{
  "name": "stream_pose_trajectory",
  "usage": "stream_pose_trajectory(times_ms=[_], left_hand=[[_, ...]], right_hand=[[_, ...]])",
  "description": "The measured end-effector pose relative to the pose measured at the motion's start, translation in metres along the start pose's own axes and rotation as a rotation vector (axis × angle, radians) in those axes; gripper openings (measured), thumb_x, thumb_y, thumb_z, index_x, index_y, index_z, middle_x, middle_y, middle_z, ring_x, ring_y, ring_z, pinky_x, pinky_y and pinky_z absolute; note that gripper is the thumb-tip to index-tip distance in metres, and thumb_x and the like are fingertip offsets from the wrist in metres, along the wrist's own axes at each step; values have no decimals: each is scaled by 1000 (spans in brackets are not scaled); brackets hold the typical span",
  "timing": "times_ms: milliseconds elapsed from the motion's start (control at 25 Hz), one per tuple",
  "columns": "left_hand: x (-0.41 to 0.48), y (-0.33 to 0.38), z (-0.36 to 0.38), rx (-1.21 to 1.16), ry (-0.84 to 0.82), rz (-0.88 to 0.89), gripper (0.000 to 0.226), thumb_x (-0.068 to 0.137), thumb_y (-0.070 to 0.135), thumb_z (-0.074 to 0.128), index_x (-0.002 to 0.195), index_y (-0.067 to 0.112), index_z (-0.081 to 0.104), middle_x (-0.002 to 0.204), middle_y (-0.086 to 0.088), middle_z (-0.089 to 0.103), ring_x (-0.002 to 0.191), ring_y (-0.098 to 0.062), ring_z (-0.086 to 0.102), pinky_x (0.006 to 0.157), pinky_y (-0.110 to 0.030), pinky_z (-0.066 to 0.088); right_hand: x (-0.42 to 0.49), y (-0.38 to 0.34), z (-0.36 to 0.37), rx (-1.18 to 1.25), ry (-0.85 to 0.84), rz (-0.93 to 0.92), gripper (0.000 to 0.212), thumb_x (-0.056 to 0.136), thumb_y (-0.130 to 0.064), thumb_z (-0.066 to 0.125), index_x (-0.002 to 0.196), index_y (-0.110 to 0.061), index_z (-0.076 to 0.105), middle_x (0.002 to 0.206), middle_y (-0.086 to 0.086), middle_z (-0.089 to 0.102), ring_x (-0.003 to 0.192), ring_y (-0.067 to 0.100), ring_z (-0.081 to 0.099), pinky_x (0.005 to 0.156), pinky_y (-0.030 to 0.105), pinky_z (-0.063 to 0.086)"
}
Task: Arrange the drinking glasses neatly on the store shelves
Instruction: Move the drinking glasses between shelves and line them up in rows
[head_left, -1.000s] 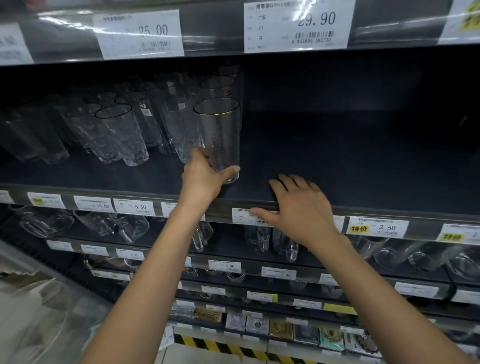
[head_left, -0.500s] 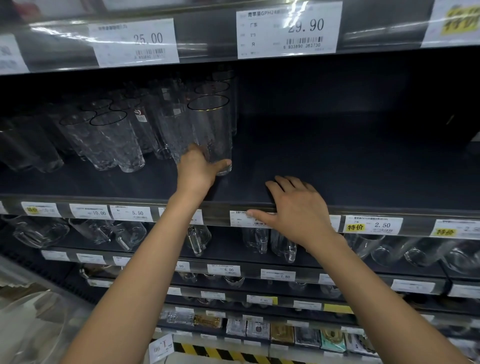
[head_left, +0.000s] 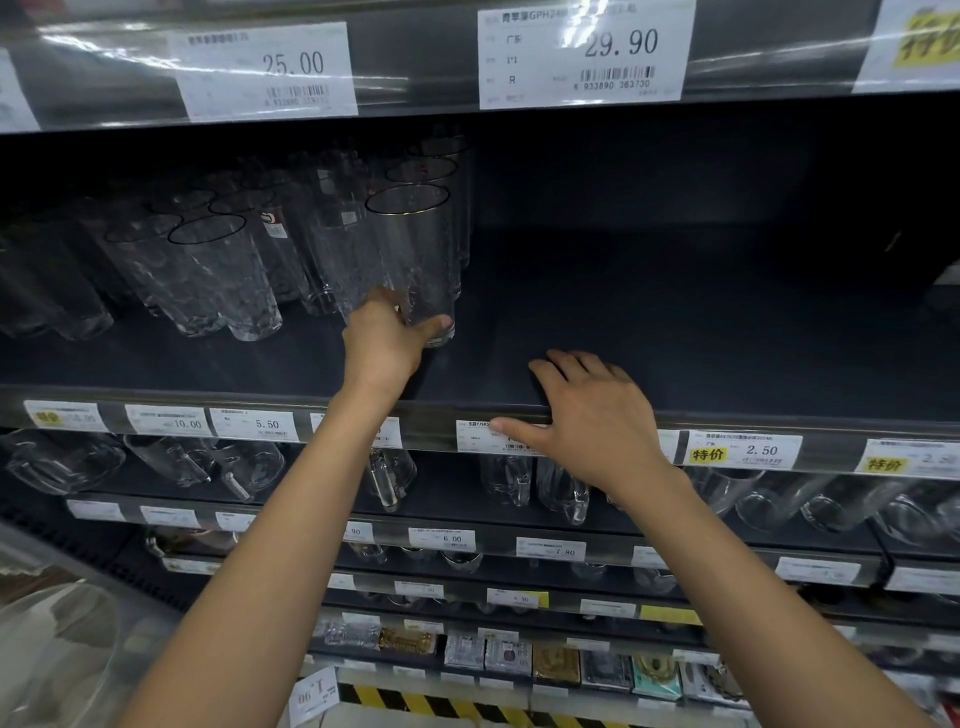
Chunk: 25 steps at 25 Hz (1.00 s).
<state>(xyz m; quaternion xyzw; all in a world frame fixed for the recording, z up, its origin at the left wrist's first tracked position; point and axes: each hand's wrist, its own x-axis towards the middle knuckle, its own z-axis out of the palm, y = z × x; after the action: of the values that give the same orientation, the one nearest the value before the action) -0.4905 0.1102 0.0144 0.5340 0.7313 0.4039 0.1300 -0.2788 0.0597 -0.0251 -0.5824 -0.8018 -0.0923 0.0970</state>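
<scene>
Left hand (head_left: 382, 345) fingers grip the gold-rimmed glass (head_left: 415, 254) base, upright on the shelf (head_left: 675, 332); right hand (head_left: 592, 415) rests flat, fingers extended, on the shelf edge.

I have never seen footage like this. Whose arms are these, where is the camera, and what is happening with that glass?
There is no machine here. These are a person's two bare arms, filmed by one wide-angle camera worn on their head that looks forward and down, which is why the shelves seem to bend. The left hand grips the bottom of a tall glass with a gold rim, held upright on the dark shelf. More clear glasses stand to its left. The right hand rests flat on the shelf's front edge, with its thumb over a price label. The shelf below holds glass mugs.
</scene>
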Motion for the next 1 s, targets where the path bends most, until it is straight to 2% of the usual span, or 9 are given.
stream_pose_trajectory(times_ms=[80, 320, 480, 680, 880, 1000], left_hand=[[0, -4, 1, -8, 4, 1, 57, 78, 44, 81, 115, 7, 58, 105, -8, 69, 93, -21, 60, 77, -27, 38], [-7, -6, -4, -49, -11, 26, 58, 84, 39, 78, 129, 8, 58, 105, -8, 73, 106, -22, 64, 85, -24, 39], [-9, -7, -6, -95, -18, 47, 55, 85, 33, 77, 132, 9, 59, 106, -9, 72, 96, -17, 63, 93, -29, 45], [-4, -13, -4, -127, -23, 35, 66, 84, 35, 78, 140, 12, 54, 108, -10, 71, 106, -22, 65, 100, -34, 48], [-2, -14, -4, -159, -30, 6, 68, 80, 35, 81, 139, 12, 56, 108, -10, 72, 109, -24, 65, 104, -40, 47], [1, -13, -9, -174, -86, -36, 67, 79, 36, 83, 135, 11, 57, 103, -4, 71, 109, -21, 65, 105, -37, 47]], right_hand=[[0, 0, 0, 3, -1, 2, 88, 83, -84, 27, 140, -21, 48, 146, 1, 50, 135, 22, 43, 106, 39, 39], [0, 0, -1, 3, -5, 3, 89, 82, -85, 27, 141, -21, 48, 146, 1, 49, 135, 22, 43, 106, 39, 39], [-1, 0, -1, 1, 4, 5, 88, 82, -85, 28, 140, -21, 49, 146, 1, 51, 135, 22, 44, 105, 39, 40], [0, -1, -1, 1, 7, 4, 89, 82, -85, 27, 140, -21, 49, 146, 1, 51, 135, 22, 45, 105, 39, 40], [-1, -2, -3, 2, -5, 3, 89, 82, -85, 25, 142, -22, 47, 148, 0, 48, 137, 21, 42, 107, 38, 38], [-1, -1, -6, 7, -34, 10, 90, 82, -86, 23, 144, -24, 43, 151, -2, 44, 139, 20, 38, 109, 37, 36]])
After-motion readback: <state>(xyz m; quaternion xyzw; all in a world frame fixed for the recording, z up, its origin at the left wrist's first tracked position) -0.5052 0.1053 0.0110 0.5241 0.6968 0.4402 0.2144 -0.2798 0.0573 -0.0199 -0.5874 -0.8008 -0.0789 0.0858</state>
